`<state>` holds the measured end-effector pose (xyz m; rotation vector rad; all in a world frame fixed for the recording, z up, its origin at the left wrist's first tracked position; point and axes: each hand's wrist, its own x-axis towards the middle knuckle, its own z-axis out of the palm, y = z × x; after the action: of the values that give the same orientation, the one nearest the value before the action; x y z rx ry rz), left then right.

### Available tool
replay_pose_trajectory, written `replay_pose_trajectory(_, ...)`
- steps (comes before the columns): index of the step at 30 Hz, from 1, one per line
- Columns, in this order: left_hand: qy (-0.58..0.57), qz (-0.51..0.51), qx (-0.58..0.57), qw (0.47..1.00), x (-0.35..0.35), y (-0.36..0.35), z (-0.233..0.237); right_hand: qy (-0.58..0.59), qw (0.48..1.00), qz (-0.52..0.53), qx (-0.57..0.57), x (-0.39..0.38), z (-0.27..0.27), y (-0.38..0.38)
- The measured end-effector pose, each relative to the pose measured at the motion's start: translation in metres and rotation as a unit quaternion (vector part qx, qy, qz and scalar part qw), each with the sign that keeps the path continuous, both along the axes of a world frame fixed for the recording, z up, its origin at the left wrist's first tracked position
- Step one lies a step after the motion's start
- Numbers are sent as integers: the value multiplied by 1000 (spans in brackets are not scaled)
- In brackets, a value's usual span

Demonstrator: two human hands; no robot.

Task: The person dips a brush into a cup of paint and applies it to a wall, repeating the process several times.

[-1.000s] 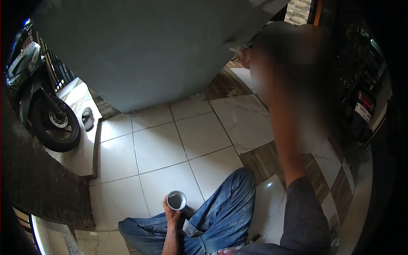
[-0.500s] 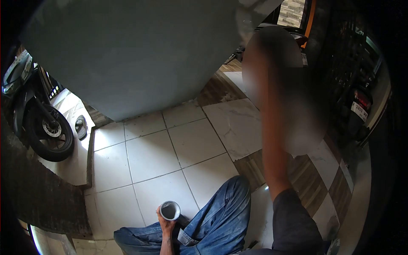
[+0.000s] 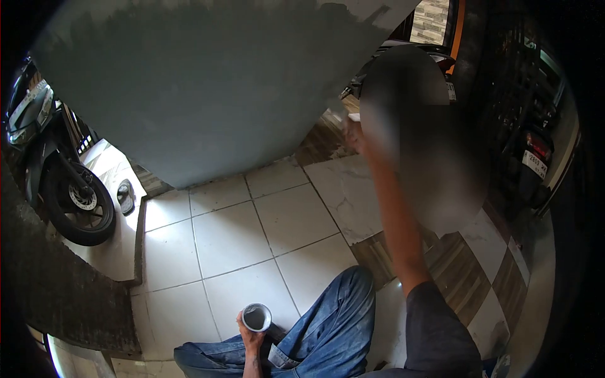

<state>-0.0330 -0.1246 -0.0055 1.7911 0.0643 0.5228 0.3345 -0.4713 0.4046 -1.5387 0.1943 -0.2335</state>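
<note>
My left hand (image 3: pixel 252 337) is wrapped round a cup (image 3: pixel 256 317) of grey paint, held upright above my crossed legs. My right arm reaches forward and right. Its hand (image 3: pixel 355 135) is closed on a paintbrush (image 3: pixel 336 106), blurred, at the lower right edge of the wall (image 3: pixel 208 94). Dark grey paint covers most of that wall, with brush marks along its upper border and a paler grey strip above. A blurred patch covers part of the view beside my right forearm.
A motorbike (image 3: pixel 79 195) stands at the left on a raised ledge, with a sandal (image 3: pixel 126 197) near its front wheel. White floor tiles (image 3: pixel 246 290) lie before me, brown wood-look tiles (image 3: pixel 457 261) to the right. Another motorbike (image 3: pixel 535 154) is parked at the far right.
My right hand has come down and left, from high on the wall's right edge to lower along it. The view has shifted slightly. My left hand keeps hold of the cup.
</note>
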Motion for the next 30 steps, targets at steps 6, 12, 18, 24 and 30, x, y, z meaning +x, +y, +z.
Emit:
replay_pose_trajectory(6, -23, -18, -17, 999, 2, -1, -2, -171, 984, 27, 38, -92, 141, 12)
replay_pose_trajectory(12, -13, -9, -28, 999, 2, -4, 11, -277, 960, 20, 44, -138, 118, 48)
replay_pose_trajectory(18, -7, 11, -7, 1000, 1, 3, -12, -242, 966, 77, 51, -77, 46, 109)
replay_pose_trajectory(24, -19, 27, -22, 999, 0, 5, -14, -99, 981, 135, 98, -56, -37, 120)
replay_pose_trajectory(30, -35, 39, 48, 997, -2, 6, 8, 53, 990, 126, -14, -143, -154, 119)
